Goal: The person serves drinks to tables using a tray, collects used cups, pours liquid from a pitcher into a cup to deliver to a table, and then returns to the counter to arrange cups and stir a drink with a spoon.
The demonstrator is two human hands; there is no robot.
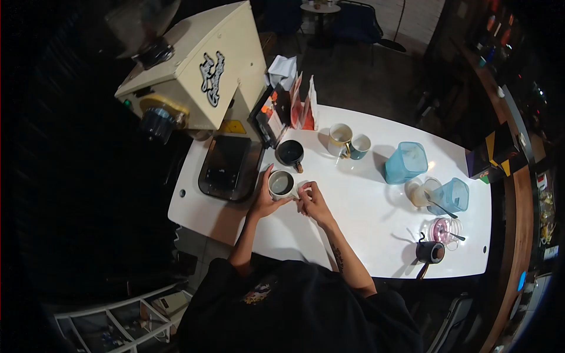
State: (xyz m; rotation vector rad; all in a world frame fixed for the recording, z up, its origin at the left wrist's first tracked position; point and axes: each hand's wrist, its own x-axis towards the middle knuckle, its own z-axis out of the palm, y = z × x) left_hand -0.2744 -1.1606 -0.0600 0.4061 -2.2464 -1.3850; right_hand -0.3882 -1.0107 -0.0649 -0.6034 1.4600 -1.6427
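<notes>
A light-coloured cup (281, 183) with a greyish inside is between my two hands, over the near left part of the white table (365, 223). My left hand (266, 199) curves round the cup's left side, its fingers pressed against the wall. At the handle on the right, my right hand (312, 202) has its fingers bent in a pinch. Just beyond the cup stands a black cup (289, 153) with a brownish handle. Whether the light cup rests on the table or is slightly lifted, I cannot tell.
A cream coffee grinder (200, 76) looms at the left. Farther back stand a white mug (339, 139), a smaller cup (359, 146) and red-white bags (303, 109). To the right are two blue pitchers (406, 162), glass jars (445, 231) and a dark long-handled pot (430, 252).
</notes>
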